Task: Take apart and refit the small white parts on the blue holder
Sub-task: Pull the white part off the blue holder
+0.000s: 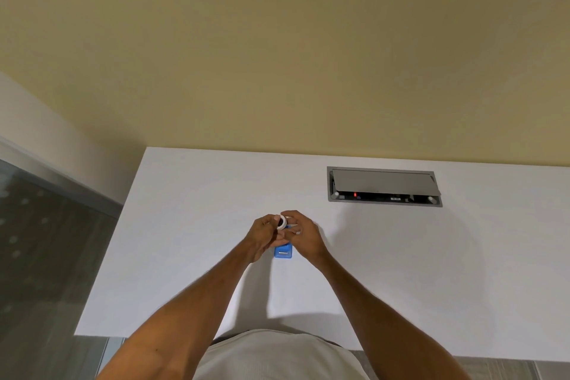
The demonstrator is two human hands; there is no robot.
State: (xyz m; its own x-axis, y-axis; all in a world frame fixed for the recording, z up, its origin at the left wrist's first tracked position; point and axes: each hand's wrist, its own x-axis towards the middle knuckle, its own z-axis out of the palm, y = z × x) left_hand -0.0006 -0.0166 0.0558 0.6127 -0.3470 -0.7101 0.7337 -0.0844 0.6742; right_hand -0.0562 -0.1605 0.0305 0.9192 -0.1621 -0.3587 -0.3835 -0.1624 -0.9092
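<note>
A small blue holder (283, 253) lies on the white table (191, 256), its far end hidden under my hands. Above it, a small white ring-shaped part (282, 222) is pinched between the fingertips of my left hand (261, 234) and my right hand (303, 236). Both hands meet over the holder's far end, fingers curled around the ring. A small metal-coloured piece shows on the holder's near end. Whether other white parts sit on the holder is hidden.
A grey cable box (384, 187) with a half-raised lid is set into the table at the back right. The table's left edge drops to a dark floor (40, 256). A beige wall stands behind the table.
</note>
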